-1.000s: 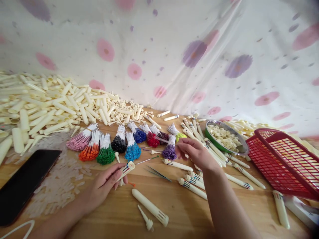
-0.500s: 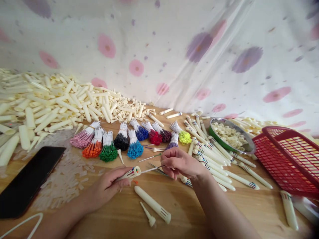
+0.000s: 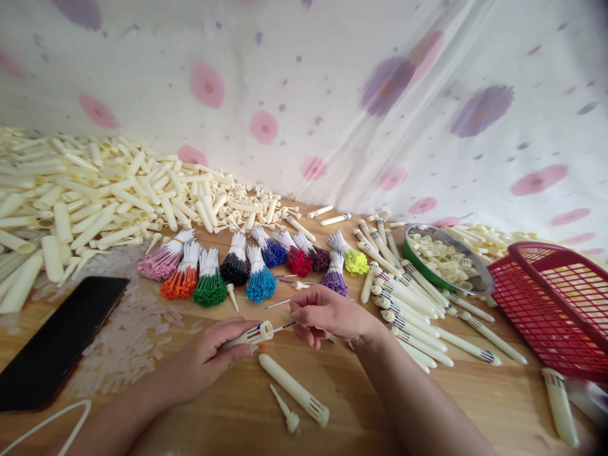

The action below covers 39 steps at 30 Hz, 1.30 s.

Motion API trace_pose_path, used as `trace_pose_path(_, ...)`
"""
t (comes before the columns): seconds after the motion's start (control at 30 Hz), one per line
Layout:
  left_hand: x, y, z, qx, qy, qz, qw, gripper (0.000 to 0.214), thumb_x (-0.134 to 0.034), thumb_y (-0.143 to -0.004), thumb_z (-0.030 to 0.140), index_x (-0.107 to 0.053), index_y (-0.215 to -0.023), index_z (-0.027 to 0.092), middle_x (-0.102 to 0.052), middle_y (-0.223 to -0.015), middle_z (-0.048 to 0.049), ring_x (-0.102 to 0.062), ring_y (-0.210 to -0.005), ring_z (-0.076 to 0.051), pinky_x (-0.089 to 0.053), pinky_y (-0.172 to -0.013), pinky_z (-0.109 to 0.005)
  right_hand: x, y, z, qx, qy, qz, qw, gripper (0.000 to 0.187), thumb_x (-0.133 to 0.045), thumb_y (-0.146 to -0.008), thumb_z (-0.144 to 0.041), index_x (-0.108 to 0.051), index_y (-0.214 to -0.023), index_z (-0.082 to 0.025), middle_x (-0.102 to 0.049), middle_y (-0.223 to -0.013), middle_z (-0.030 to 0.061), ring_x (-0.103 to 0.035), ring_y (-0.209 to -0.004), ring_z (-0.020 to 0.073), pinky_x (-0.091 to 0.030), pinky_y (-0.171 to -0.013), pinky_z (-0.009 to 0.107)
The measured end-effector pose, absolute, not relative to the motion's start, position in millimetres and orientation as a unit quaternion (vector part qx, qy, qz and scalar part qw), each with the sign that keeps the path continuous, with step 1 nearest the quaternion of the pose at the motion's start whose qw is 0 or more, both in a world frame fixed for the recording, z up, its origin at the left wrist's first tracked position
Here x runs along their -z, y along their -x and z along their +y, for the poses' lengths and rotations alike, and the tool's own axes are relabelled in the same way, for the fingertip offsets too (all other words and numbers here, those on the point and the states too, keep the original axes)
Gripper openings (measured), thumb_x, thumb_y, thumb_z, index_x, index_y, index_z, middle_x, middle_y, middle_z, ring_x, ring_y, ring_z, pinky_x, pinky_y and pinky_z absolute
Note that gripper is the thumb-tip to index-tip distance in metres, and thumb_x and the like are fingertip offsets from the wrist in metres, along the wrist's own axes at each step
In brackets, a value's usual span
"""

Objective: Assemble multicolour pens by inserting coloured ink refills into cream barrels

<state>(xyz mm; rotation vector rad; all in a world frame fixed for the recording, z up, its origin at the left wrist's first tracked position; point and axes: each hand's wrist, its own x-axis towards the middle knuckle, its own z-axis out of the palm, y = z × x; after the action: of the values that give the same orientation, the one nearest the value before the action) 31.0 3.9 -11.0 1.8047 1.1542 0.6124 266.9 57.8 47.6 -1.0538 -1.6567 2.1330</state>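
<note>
My left hand (image 3: 213, 354) is closed around a cream multicolour pen barrel (image 3: 249, 336), its slotted open end facing right. Between the fingertips of my right hand (image 3: 327, 315) is a thin pen refill (image 3: 284, 327), its far end inside the barrel's opening. On the wood just below lie a cream slotted pen body (image 3: 294, 389) and a small pointed cream plastic piece (image 3: 285, 408). Behind my hands stand bundles of refills with coloured ends, among them blue (image 3: 261, 282), black (image 3: 234, 266) and purple (image 3: 334, 278).
Cream pen tubes (image 3: 104, 190) are heaped at the back left. A black phone (image 3: 61, 342) lies beside scattered clear plastic bits (image 3: 123, 329). To the right are assembled-looking pens (image 3: 413, 310), a green-sided metal bowl (image 3: 422, 269) of cream parts and a red basket (image 3: 546, 310).
My right hand has moved left toward the barrel, and the refill has slid deeper into it. Slots with coloured ends now show on the barrel. The view has shifted slightly.
</note>
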Motion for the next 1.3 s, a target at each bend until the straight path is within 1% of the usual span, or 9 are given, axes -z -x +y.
trace_pose_path(0.1, 8, -33, 5, -0.247, -0.728, 0.454, 0.451, 0.030, -0.055, -0.084, 0.033, -0.068, -0.111, 0.028, -0.072, -0.108, -0.0009, -0.064, -0.099, -0.022, -0.051, -0.086, -0.029, -47, -256, 51, -0.700, 0.355, -0.609, 0.113, 0.025, -0.051, -0.080, -0.031, -0.049, -0.060, -0.016, -0.053, -0.053, -0.0037, -0.048, -0.045, 0.0048, -0.034, -0.042, 0.015)
trace_pose_path(0.23, 5, -34, 7, -0.261, -0.730, 0.437, 0.455, 0.032, -0.053, -0.086, 0.030, -0.064, -0.116, 0.026, -0.072, -0.107, -0.0027, -0.063, -0.100, -0.023, -0.050, -0.086, -0.029, -42, -246, 39, -0.556, 0.390, -0.713, 0.173, 0.033, -0.053, -0.085, -0.046, -0.051, -0.069, -0.017, -0.050, -0.059, -0.0032, -0.045, -0.054, 0.0082, -0.036, -0.050, 0.019)
trace_pose_path(0.33, 6, -33, 7, -0.273, -0.729, 0.442, 0.445, 0.031, -0.053, -0.086, 0.029, -0.066, -0.115, 0.026, -0.072, -0.106, -0.0024, -0.063, -0.099, -0.022, -0.050, -0.086, -0.029, -38, -249, 33, -0.512, 0.392, -0.732, 0.220, 0.039, -0.040, -0.092, -0.049, -0.054, -0.076, -0.016, -0.052, -0.063, -0.0013, -0.045, -0.057, 0.0093, -0.038, -0.053, 0.020)
trace_pose_path(0.4, 7, -32, 6, -0.279, -0.729, 0.449, 0.436, 0.030, -0.054, -0.085, 0.030, -0.067, -0.111, 0.027, -0.072, -0.105, -0.0014, -0.064, -0.096, -0.022, -0.050, -0.085, -0.028, -37, -253, 32, -0.520, 0.378, -0.722, 0.255, 0.038, -0.037, -0.094, -0.046, -0.055, -0.080, -0.016, -0.055, -0.068, -0.0002, -0.048, -0.060, 0.0091, -0.040, -0.056, 0.020)
trace_pose_path(0.57, 7, -32, 6, -0.278, -0.727, 0.445, 0.444, 0.030, -0.055, -0.084, 0.031, -0.068, -0.110, 0.024, -0.072, -0.104, -0.0028, -0.064, -0.097, -0.022, -0.050, -0.085, -0.027, -44, -259, 27, -0.423, 0.341, -0.783, 0.303, 0.013, -0.054, -0.089, -0.027, -0.062, -0.093, -0.018, -0.063, -0.082, 0.0030, -0.056, -0.073, 0.0118, -0.045, -0.066, 0.022)
trace_pose_path(0.73, 5, -34, 7, -0.270, -0.722, 0.445, 0.456, 0.030, -0.054, -0.085, 0.032, -0.068, -0.109, 0.021, -0.072, -0.105, -0.0035, -0.063, -0.100, -0.023, -0.049, -0.087, -0.028, -49, -258, 23, -0.276, 0.298, -0.868, 0.284, 0.019, -0.046, -0.091, -0.016, -0.062, -0.101, -0.017, -0.066, -0.094, 0.0081, -0.061, -0.082, 0.0148, -0.047, -0.070, 0.025)
trace_pose_path(0.87, 5, -35, 6, -0.270, -0.720, 0.454, 0.451, 0.029, -0.056, -0.084, 0.031, -0.068, -0.109, 0.023, -0.071, -0.109, -0.0030, -0.063, -0.101, -0.023, -0.049, -0.089, -0.029, -45, -259, 23, -0.185, 0.294, -0.901, 0.260, 0.021, -0.044, -0.090, -0.011, -0.063, -0.098, -0.017, -0.068, -0.090, 0.0073, -0.062, -0.080, 0.0159, -0.047, -0.067, 0.025)
trace_pose_path(1.13, 7, -35, 6, -0.277, -0.732, 0.455, 0.425, 0.029, -0.055, -0.084, 0.030, -0.068, -0.111, 0.025, -0.072, -0.108, -0.0036, -0.064, -0.098, -0.023, -0.051, -0.085, -0.029, -26, -249, 27, -0.288, 0.370, -0.833, 0.294, 0.012, -0.051, -0.089, -0.020, -0.061, -0.084, -0.018, -0.064, -0.077, 0.0027, -0.058, -0.069, 0.0128, -0.046, -0.062, 0.022)
trace_pose_path(1.3, 6, -35, 6, -0.282, -0.735, 0.449, 0.423, 0.029, -0.055, -0.085, 0.029, -0.068, -0.110, 0.024, -0.071, -0.109, -0.0045, -0.064, -0.099, -0.022, -0.051, -0.085, -0.028, -29, -251, 28, -0.307, 0.333, -0.843, 0.291, 0.016, -0.046, -0.092, -0.020, -0.062, -0.091, -0.017, -0.066, -0.084, 0.0060, -0.060, -0.075, 0.0138, -0.047, -0.068, 0.024)
